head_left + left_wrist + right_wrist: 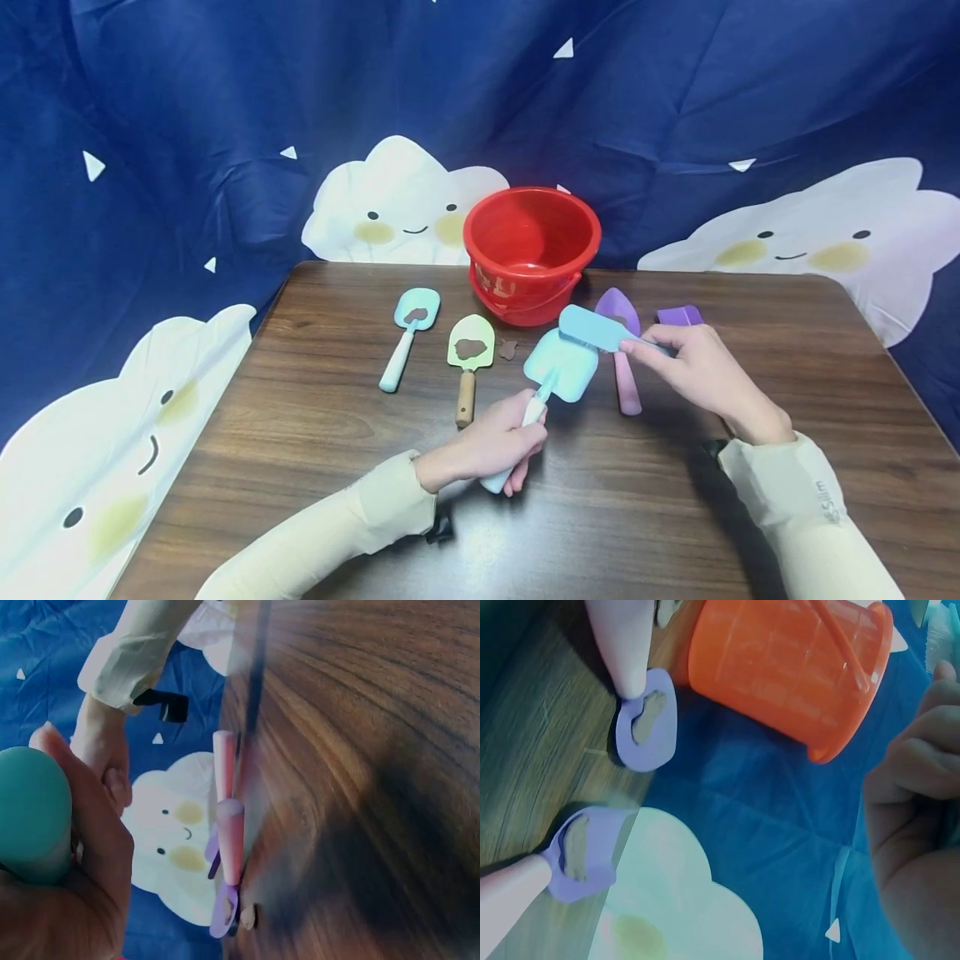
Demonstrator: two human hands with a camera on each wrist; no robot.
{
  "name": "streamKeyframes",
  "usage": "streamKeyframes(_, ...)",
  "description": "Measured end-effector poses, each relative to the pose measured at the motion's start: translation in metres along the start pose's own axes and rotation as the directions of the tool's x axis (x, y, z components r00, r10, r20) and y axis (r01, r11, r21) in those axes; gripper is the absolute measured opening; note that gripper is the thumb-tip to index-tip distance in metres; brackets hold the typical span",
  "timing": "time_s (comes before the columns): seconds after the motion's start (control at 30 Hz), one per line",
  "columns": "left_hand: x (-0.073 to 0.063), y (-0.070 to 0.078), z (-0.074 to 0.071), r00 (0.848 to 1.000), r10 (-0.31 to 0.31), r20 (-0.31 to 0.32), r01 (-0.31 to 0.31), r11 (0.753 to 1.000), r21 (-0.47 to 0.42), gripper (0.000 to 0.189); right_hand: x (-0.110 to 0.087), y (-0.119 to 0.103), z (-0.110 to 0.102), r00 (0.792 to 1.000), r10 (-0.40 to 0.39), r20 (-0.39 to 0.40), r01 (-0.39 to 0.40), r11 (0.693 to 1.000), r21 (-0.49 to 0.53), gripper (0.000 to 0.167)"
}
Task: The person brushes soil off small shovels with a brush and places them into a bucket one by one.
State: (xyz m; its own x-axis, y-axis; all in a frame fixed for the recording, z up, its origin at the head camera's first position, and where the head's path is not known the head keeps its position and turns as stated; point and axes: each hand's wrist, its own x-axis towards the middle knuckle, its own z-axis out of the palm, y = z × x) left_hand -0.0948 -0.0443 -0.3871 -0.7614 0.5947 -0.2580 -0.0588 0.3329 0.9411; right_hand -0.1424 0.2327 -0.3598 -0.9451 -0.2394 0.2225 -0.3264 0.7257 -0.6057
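My left hand (498,442) is wrapped round the white handle of a pale-blue shovel (566,371), its broad, rounded-square blade just beyond my fingers. My right hand (701,371) pinches a narrow blue trowel (588,327) that overlaps the blade's far edge; contact I cannot tell. Lettering on my right cuff (780,475) and pale marks on the glossy red bucket (532,296), beyond both hands, are too small to read surely. The wood-grained table (315,417) ends behind the bucket and well right of my right hand.
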Motion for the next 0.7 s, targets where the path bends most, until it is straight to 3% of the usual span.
streamKeyframes(0.2,-0.003,-0.001,-0.012,1.000,0.003,-0.018,-0.001,0.991,0.137,0.006,-0.005,0.007,-0.008,0.998,0.006,-0.064,-0.010,0.998,-0.056,0.016)
streamKeyframes(0.33,-0.005,0.000,-0.026,0.993,0.019,-0.119,0.011,0.970,0.242,0.005,-0.008,0.010,-0.011,0.997,-0.004,-0.071,-0.001,0.998,-0.071,0.016)
streamKeyframes(0.43,-0.005,0.002,-0.037,0.979,0.080,-0.188,-0.018,0.951,0.309,0.001,-0.009,0.012,-0.012,0.998,-0.028,-0.058,0.023,0.996,-0.082,0.015)
streamKeyframes(0.57,-0.004,0.006,-0.051,0.964,0.155,-0.214,-0.083,0.947,0.311,0.012,-0.011,0.014,-0.011,0.998,-0.046,-0.051,0.041,0.994,-0.097,0.014)
streamKeyframes(0.7,-0.003,0.013,-0.064,0.962,0.141,-0.236,-0.080,0.965,0.248,0.017,-0.011,0.015,-0.009,0.998,-0.048,-0.038,0.043,0.993,-0.111,0.015)
